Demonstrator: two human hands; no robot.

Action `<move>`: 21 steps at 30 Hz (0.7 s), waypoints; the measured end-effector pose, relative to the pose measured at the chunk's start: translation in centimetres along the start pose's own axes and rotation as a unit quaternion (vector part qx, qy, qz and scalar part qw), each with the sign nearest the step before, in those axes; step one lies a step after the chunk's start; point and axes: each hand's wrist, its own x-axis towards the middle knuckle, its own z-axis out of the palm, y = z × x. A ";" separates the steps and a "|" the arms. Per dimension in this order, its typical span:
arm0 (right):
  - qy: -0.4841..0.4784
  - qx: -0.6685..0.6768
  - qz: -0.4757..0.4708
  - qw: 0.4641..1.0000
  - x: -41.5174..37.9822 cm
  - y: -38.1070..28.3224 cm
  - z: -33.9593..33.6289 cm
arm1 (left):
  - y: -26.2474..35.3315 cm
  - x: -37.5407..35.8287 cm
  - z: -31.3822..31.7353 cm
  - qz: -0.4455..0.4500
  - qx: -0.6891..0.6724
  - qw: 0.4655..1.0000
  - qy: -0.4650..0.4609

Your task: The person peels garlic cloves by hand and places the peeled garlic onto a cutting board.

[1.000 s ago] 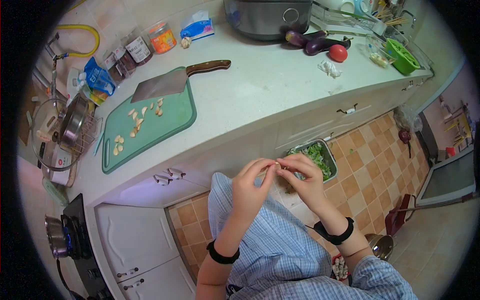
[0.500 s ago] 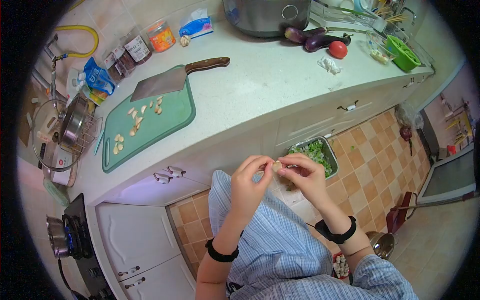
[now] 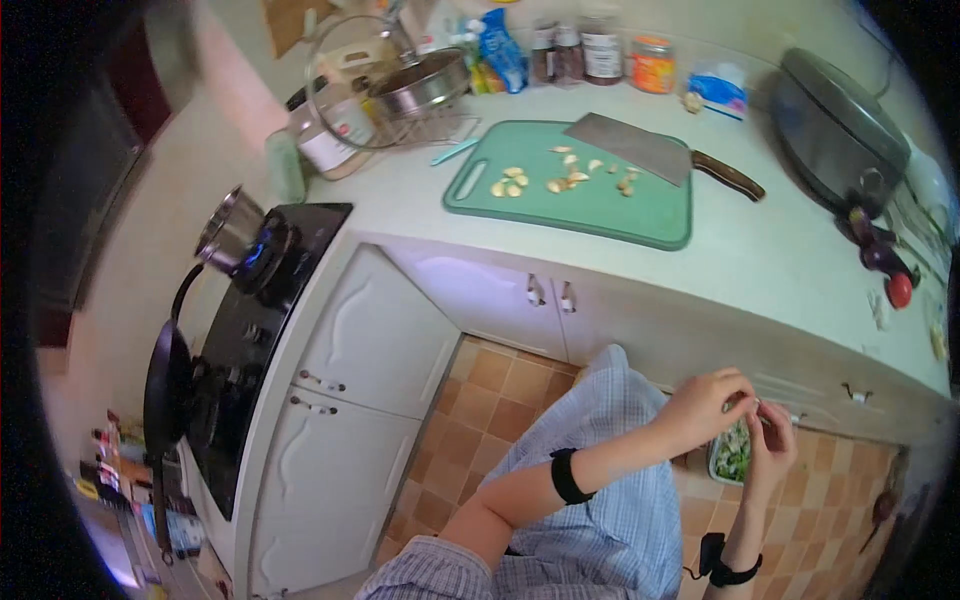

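Observation:
Both of my hands are held together low at the right, in front of the counter. My left hand (image 3: 712, 405) has its fingertips pinched at a small pale piece that is mostly hidden, and my right hand (image 3: 772, 440) pinches at the same spot. In the earlier frame that piece looks like a garlic clove. On the counter lies a green cutting board (image 3: 610, 222) with several garlic cloves (image 3: 568, 182) in small groups. A cleaver (image 3: 635, 148) rests across the board's back right edge.
A gas stove (image 3: 222, 410) at the left bears a steel pot (image 3: 230, 230) over a blue flame and a black pan (image 3: 165, 390). A container of chopped greens (image 3: 732, 455) sits below my hands. Jars, a black cooker (image 3: 840, 125), eggplants and a tomato (image 3: 899, 291) are on the counter.
The view has swung left, bringing the stove fully in and shifting my hands to the right of the picture. My hands remain together, fingertips pinched.

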 end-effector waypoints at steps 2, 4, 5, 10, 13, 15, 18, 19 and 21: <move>0.001 0.016 0.006 1.000 0.0 0.8 0.1 | -0.2 -0.2 0.3 0.013 0.006 1.000 0.023; 0.011 0.026 0.016 0.999 0.0 1.1 0.2 | -0.4 -0.2 0.4 0.027 0.007 0.999 0.035; 0.014 0.035 0.038 0.999 0.0 1.2 0.2 | -0.5 -0.2 0.4 0.026 0.014 0.999 0.026; 0.027 0.065 0.087 0.994 0.0 1.5 -0.1 | -0.8 -0.1 0.9 0.035 0.028 0.999 0.008; 0.001 0.074 0.079 0.994 -0.1 1.4 -0.2 | -1.0 -0.1 1.2 0.018 0.006 1.000 0.011; 0.014 0.068 0.071 0.995 -0.2 1.6 -0.1 | -0.7 0.0 1.2 0.008 -0.007 1.000 0.009; 0.024 0.079 0.076 0.994 -0.2 1.5 0.0 | -0.7 0.1 1.4 -0.006 -0.016 1.000 0.009; 0.028 0.091 0.088 0.992 -0.2 1.3 0.2 | -0.8 0.1 1.5 -0.005 -0.009 1.000 0.016; 0.034 0.103 0.120 0.987 -0.2 0.6 0.4 | -1.1 0.1 1.7 -0.004 -0.001 1.000 0.020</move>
